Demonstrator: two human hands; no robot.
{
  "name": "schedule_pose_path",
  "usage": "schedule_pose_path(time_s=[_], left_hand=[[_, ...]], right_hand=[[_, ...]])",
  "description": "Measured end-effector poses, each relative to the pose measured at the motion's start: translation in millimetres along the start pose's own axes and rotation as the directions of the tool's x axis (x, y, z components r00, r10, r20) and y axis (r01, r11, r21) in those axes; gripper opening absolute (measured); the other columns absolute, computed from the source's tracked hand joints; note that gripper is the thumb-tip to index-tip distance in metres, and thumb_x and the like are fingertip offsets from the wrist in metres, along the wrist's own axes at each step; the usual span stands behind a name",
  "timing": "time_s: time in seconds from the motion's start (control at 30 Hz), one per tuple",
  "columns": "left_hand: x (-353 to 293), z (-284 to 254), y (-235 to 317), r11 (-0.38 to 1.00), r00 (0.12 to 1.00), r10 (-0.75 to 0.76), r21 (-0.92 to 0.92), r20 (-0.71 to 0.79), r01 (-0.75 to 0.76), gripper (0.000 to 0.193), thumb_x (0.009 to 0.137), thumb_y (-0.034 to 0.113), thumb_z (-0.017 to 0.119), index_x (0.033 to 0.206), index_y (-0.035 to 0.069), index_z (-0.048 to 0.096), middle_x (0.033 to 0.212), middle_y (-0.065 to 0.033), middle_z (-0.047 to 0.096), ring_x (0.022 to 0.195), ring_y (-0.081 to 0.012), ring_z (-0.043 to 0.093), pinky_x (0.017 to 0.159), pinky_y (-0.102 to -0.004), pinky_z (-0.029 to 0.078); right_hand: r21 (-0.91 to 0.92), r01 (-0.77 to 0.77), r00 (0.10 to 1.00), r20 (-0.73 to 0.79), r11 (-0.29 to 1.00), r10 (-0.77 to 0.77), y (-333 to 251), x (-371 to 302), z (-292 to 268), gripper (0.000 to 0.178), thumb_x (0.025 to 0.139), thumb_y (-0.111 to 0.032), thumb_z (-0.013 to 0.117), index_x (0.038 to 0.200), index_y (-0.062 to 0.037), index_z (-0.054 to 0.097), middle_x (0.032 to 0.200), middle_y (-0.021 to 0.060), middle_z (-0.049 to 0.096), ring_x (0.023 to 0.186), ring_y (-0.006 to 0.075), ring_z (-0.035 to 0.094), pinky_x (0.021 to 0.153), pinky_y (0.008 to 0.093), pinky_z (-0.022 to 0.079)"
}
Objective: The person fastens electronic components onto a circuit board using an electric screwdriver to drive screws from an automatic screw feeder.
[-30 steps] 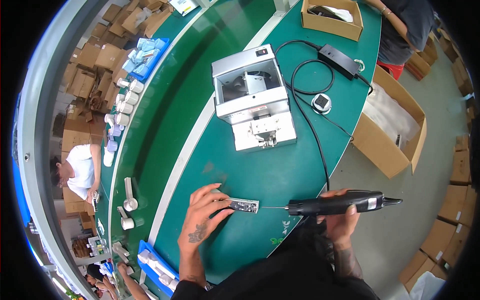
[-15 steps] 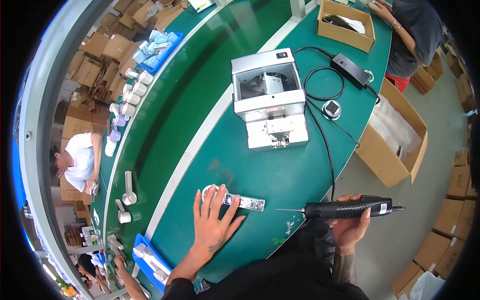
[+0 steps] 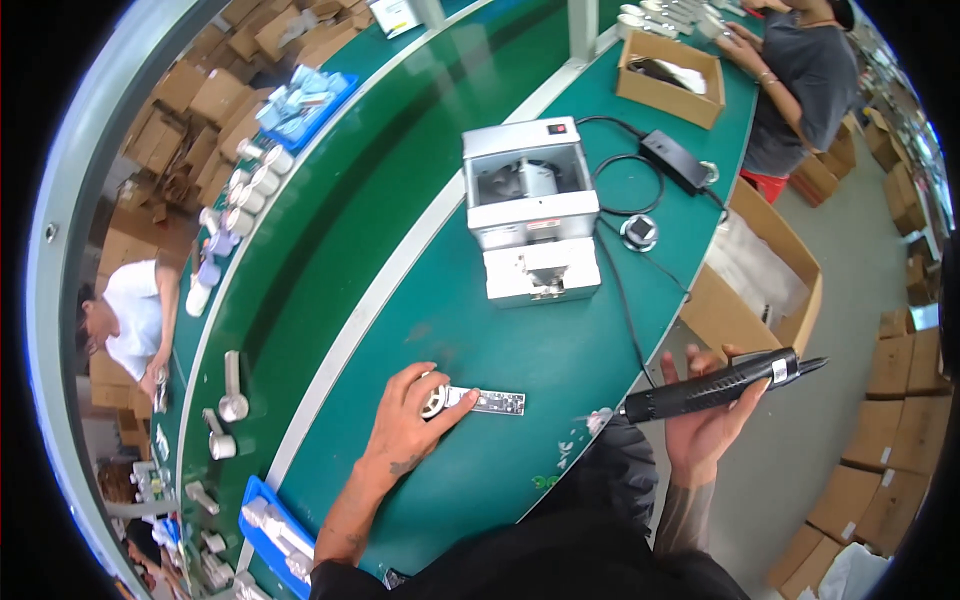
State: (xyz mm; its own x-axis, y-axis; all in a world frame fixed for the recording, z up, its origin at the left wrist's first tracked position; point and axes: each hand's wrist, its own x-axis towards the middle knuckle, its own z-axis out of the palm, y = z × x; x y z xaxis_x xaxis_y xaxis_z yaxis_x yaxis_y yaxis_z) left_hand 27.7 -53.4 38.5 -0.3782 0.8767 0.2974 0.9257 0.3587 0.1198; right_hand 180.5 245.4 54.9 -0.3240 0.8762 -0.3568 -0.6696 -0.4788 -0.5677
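Note:
My left hand (image 3: 405,425) is closed round the round head of a white handheld device (image 3: 490,401) lying on the green table. Its thumb presses on the straight handle, where a circuit board shows. To the right, beyond the table edge, my right hand (image 3: 700,430) holds a black electric screwdriver (image 3: 690,395) between thumb and fingers, some fingers raised. The screwdriver slants, front end low toward the table and cord end higher; its bit is hard to make out. Ahead of my hands stands a grey-white screw feeder (image 3: 530,210) with an open top.
A black power adapter (image 3: 672,163) and cables lie right of the feeder. Cardboard boxes stand at the far right (image 3: 672,92) and beside the table (image 3: 765,260). A blue tray (image 3: 262,535) of white parts sits left. Beyond the green belt (image 3: 330,200), other people work.
My left hand has gone from lying spread over the device to gripping its round head. My right hand has tilted the screwdriver, raising its cord end. The whole view has shifted slightly.

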Motion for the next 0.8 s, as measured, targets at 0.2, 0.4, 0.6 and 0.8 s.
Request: schedule_pose_path(time_s=[0.2,0.4,0.6,0.8], left_hand=[[41.9,24.3,35.2,0.998,0.993,-0.059,-0.006,-0.105,0.058,0.052,0.081,0.005,0.069,0.13,0.021,0.072,0.12,-0.0126,0.057,0.117,-0.0345,0.055,0.094,-0.0453,0.047],[45.6,19.7,21.3,0.994,0.986,-0.111,-0.021,-0.127,0.109,0.057,0.074,0.0,0.075,0.128,0.02,0.073,0.119,-0.014,0.056,0.115,-0.0348,0.056,0.097,-0.0458,0.049],[47.2,21.8,21.3,0.996,0.986,-0.092,-0.003,-0.138,0.093,0.052,0.08,0.005,0.069,0.129,0.02,0.072,0.12,-0.0125,0.056,0.116,-0.0332,0.055,0.091,-0.0447,0.048],[42.8,24.8,17.7,0.993,0.983,-0.117,-0.013,-0.143,0.117,0.053,0.078,0.005,0.07,0.129,0.02,0.071,0.119,-0.0116,0.056,0.115,-0.0327,0.055,0.09,-0.0452,0.048]], right_hand=[[-0.046,0.278,0.617,0.774,0.959,-0.142,-12.3,8.6,73.0,0.078,0.088,-0.052,0.08,0.133,-0.0019,0.041,0.073,0.015,0.062,0.052,0.0224,0.06,0.045,0.034,0.05],[-0.062,0.531,0.341,0.929,0.845,-0.146,30.0,11.6,175.9,0.038,0.097,-0.018,0.071,0.122,0.003,0.052,0.077,0.0106,0.065,0.055,0.0156,0.061,0.05,0.0297,0.051],[-0.265,0.592,0.447,0.894,0.762,-0.037,74.6,15.6,178.9,0.039,0.085,-0.012,0.086,0.111,0.0006,0.06,0.07,-0.0016,0.064,0.063,0.0017,0.056,0.056,0.0216,0.045],[-0.286,0.49,0.509,0.861,0.823,-0.004,63.6,-2.9,150.5,0.027,0.094,0.001,0.068,0.115,0.0046,0.051,0.076,0.0069,0.062,0.052,0.0121,0.058,0.047,0.0266,0.045]])
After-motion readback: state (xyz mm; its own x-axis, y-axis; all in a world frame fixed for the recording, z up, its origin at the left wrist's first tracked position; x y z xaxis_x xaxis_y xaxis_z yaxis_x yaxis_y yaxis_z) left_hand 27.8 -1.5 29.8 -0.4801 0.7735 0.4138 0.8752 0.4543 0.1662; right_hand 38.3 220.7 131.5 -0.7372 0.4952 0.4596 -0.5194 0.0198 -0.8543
